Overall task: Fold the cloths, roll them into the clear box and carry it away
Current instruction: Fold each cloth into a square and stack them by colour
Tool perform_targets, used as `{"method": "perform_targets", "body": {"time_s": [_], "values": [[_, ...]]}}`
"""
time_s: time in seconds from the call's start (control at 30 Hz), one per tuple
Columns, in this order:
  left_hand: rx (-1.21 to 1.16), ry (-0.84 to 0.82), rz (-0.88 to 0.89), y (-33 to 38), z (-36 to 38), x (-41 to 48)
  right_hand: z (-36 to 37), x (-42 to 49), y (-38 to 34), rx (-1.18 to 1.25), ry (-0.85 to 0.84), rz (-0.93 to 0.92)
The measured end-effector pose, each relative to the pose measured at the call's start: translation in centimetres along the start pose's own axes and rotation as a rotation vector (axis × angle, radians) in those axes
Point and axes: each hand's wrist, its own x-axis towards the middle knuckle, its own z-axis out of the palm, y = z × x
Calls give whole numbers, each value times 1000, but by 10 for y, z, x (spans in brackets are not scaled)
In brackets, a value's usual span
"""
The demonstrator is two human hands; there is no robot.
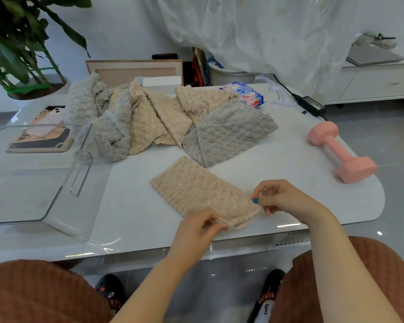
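Head camera is looking down on a white table (289, 183) where one person is sitting at the front edge.

At the left edge one clear box (63, 183) is standing, open at the top, with a slot handle in its right wall. Behind it, near the back left corner, one tablet (40, 142) is lying flat with one phone (54, 114) resting on top of it.

Toward the back edge, in the middle, one loose pile of cloths (149, 122) is sprawling: grey and beige pieces are overlapping, at least two of each colour, and the exact number cannot be told.

Nearer the front edge, apart from the pile, one folded beige cloth (196, 190) is lying as a long strip, running diagonally from the middle of the surface toward the front edge. The left hand (196, 227) is reaching in over the front edge and is pinching the strip's near end, fingers curled onto the fabric. The right hand (282, 197) is coming in from the right with its wrist bent and is pinching the same end's right corner between thumb and forefinger, the other fingers curling under.

At the back edge, one pack of wipes (245, 94) is lying beside the pile, and one black power adapter (310, 104) is sitting at the back right corner. Along the right edge, one pink dumbbell (341, 152) is lying on its side.
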Motion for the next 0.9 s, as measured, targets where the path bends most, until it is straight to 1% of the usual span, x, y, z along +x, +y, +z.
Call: {"method": "perform_targets", "body": {"time_s": [0.07,0.13,0.17,0.23,0.27,0.33,0.4,0.43,0.47,0.57,0.63,0.73,0.83,0.9], "values": [[-173,62,-119,9,-23,-3,0,-12,-7,58,-53,-69],[-307,102,-193,15,-45,-4,4,-21,-16,117,-128,-119],[-339,125,-212,16,-55,-5,8,-23,-21,120,-150,-132],[-348,152,-238,18,-74,-7,16,-23,-27,32,-141,-148],[-328,133,-259,18,-82,-9,20,-22,-29,-42,-141,-146],[-287,-17,-326,16,-96,-12,27,-21,-32,-168,-223,-117],[-284,-205,-414,13,-103,-15,30,-19,-34,-216,-337,-62],[-283,-236,-444,11,-105,-15,33,-17,-36,-215,-356,-36],[-285,-216,-456,9,-107,-13,36,-12,-37,-201,-343,-20],[-280,1,-454,-3,-112,5,48,13,-45,-128,-206,-49],[-204,106,-443,-14,-116,20,58,37,-51,-116,-103,-87],[-63,182,-461,-32,-119,39,75,73,-57,-129,-25,-111],[16,258,-463,-47,-117,53,89,102,-57,-161,22,-135],[139,282,-438,-56,-116,61,95,115,-56,-204,58,-156]]}}
